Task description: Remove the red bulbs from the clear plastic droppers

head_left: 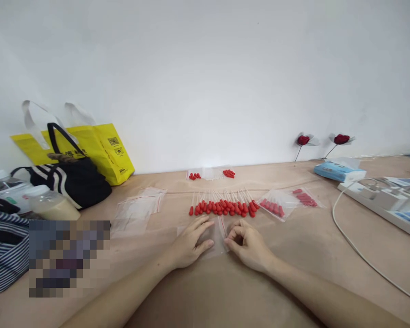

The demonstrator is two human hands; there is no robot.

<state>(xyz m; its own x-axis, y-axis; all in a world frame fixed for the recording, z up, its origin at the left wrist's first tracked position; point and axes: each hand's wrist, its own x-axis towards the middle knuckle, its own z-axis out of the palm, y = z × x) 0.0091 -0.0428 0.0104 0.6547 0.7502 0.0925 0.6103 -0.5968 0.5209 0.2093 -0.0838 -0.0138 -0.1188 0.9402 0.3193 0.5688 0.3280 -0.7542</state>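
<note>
A small clear zip bag (216,234) with a red strip lies flat on the tan table in front of me. My left hand (190,242) rests on its left part, fingers stretched out flat. My right hand (246,241) is curled at the bag's right edge, fingertips pinched on it. Just beyond the hands lies a row of clear droppers with red bulbs (223,207), several side by side. Two filled zip bags of red-bulbed droppers (275,206) (305,198) lie to the right of the row.
Empty clear zip bags (138,209) lie left of centre. More bagged droppers (212,173) sit by the wall. At the left are a yellow tote (99,150), a black striped bag (68,180) and a jar (51,205). A tissue pack (338,171), power strip (386,198) and white cable (355,250) lie at the right.
</note>
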